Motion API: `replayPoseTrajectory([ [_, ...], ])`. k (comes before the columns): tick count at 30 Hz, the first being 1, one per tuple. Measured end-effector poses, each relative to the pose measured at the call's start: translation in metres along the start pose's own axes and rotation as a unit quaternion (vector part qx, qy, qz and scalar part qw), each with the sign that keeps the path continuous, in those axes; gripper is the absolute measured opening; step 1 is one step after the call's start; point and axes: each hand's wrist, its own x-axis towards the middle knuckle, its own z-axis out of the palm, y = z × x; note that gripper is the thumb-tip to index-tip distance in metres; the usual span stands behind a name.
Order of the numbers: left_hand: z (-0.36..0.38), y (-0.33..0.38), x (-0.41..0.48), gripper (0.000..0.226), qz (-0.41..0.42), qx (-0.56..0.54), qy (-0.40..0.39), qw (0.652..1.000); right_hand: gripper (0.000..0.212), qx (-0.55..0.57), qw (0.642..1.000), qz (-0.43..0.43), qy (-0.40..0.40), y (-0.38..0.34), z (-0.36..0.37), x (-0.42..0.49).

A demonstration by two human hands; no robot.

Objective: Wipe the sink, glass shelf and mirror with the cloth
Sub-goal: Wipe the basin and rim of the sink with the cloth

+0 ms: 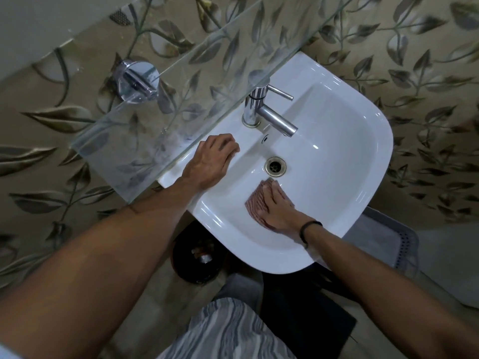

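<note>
A white sink (344,161) fills the middle of the view, with a chrome tap (269,110) at its back and a metal drain (275,166) in the bowl. My right hand (278,208) presses a pink striped cloth (258,200) flat against the bowl's near-left slope, just below the drain. My left hand (211,159) rests on the sink's left rim, fingers curled and holding nothing. A glass shelf (166,99) runs diagonally above the sink's back edge, smeared near its left end. The mirror is out of view.
Leaf-patterned tiles (414,81) cover the wall behind the sink. A chrome shelf bracket (136,81) sits on the wall under the glass. On the floor below stand a dark round bin (199,257), a grey basket (396,244) at the right and a black mat (305,320).
</note>
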Motion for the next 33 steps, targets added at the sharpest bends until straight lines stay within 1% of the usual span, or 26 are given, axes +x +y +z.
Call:
replayPoseTrajectory([
  [2,-0.001,0.0,0.0,0.018,-0.001,-0.002,0.0,1.0,0.072,0.061,0.996,0.03,0.051,-0.026,-0.006,0.021],
  [3,-0.002,0.001,0.0,0.018,-0.002,-0.002,0.0,1.0,0.074,0.091,0.994,0.042,0.047,-0.041,-0.009,0.03],
  [5,-0.003,0.002,0.0,0.017,-0.001,0.003,-0.002,1.0,0.072,0.132,0.99,0.056,0.003,-0.064,-0.012,0.04],
  [7,-0.003,0.002,0.001,0.017,0.001,0.003,-0.006,1.0,0.068,0.149,0.988,0.037,-0.034,-0.074,-0.013,0.03],
  [9,-0.002,0.001,0.001,0.018,-0.003,-0.002,-0.01,1.0,0.063,0.167,0.984,-0.022,-0.056,-0.071,-0.012,0.007],
  [11,-0.001,0.0,0.001,0.018,-0.006,-0.002,-0.014,1.0,0.057,0.18,0.982,-0.04,-0.053,-0.059,-0.011,-0.012],
  [13,-0.002,0.0,0.001,0.019,-0.01,-0.003,-0.017,1.0,0.047,0.158,0.987,-0.011,0.001,-0.041,-0.009,-0.017],
  [14,-0.002,0.0,0.002,0.02,-0.012,-0.003,-0.018,1.0,0.05,0.139,0.99,0.008,0.029,-0.033,-0.008,-0.016],
  [15,-0.002,0.0,0.001,0.02,-0.012,-0.002,-0.018,1.0,0.058,0.118,0.991,0.021,0.052,-0.026,-0.005,-0.01],
  [17,-0.002,0.001,0.001,0.02,-0.013,0.002,-0.02,1.0,0.067,0.067,0.991,0.022,0.109,-0.022,0.002,0.006],
  [19,-0.003,0.001,0.001,0.02,-0.01,0.005,-0.018,1.0,0.066,0.051,0.984,0.031,0.169,-0.032,0.005,0.021],
  [21,-0.003,0.001,0.001,0.02,-0.007,0.008,-0.016,1.0,0.063,0.079,0.975,0.065,0.198,-0.047,0.005,0.035],
  [23,-0.003,0.001,0.001,0.019,-0.008,0.006,-0.014,1.0,0.062,0.098,0.968,0.104,0.207,-0.057,0.01,0.049],
  [25,-0.003,0.001,0.001,0.02,-0.007,0.006,-0.016,1.0,0.068,0.082,0.973,0.098,0.193,-0.06,0.021,0.054],
  [27,-0.003,0.001,0.001,0.021,-0.005,0.006,-0.02,1.0,0.077,0.037,0.988,0.044,0.146,-0.051,0.03,0.047],
  [28,-0.003,0.001,0.002,0.021,-0.007,0.005,-0.022,1.0,0.077,0.007,0.99,0.004,0.139,-0.04,0.032,0.041],
  [29,-0.004,0.001,0.002,0.021,-0.009,0.004,-0.021,1.0,0.075,-0.027,0.988,-0.034,0.151,-0.026,0.032,0.037],
  [30,-0.004,0.002,0.002,0.021,-0.01,0.004,-0.019,1.0,0.071,-0.051,0.986,-0.043,0.155,-0.012,0.028,0.032],
  [31,-0.004,0.001,0.002,0.02,-0.01,0.004,-0.016,1.0,0.067,-0.059,0.985,-0.034,0.156,0.002,0.023,0.031],
  [33,-0.004,0.001,0.002,0.019,-0.006,0.005,-0.01,1.0,0.064,-0.051,0.985,0.019,0.162,0.017,0.012,0.037],
])
